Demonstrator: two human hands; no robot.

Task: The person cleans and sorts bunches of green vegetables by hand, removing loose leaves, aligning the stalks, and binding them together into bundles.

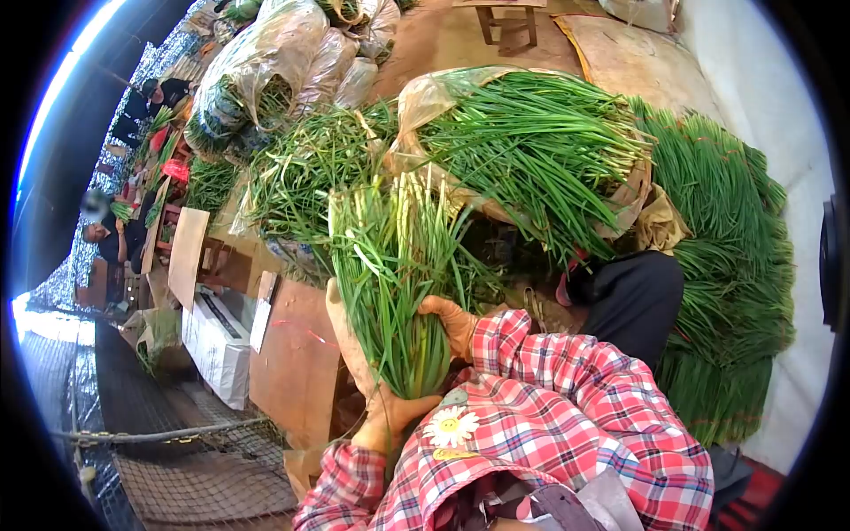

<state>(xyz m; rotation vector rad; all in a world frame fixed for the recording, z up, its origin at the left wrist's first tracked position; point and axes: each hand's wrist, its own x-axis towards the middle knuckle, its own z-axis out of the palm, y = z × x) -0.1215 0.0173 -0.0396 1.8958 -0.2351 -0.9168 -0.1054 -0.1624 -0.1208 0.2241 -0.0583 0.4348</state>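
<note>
A thick bunch of long green stalks (390, 274) with pale ends stands between my hands, pale ends pointing away from me. My left hand (394, 416) is wrapped round its lower leafy end. On the bunch's right side, my right hand (452, 326) presses against the leaves with its fingers bent, partly hidden by them. Just beyond lies a big heap of loose green stalks (531, 142) in an opened plastic wrapping (412, 115). Another tangled pile of greens (301, 168) is behind the bunch to the left.
Stacked green bundles (726, 265) line the right side by a white wall (806, 372). A brown board (297, 363) and a white box (217, 350) are at the left. Filled plastic bags (283, 53) and a wooden stool (500, 7) stand farther back. People (119, 234) sit at far left.
</note>
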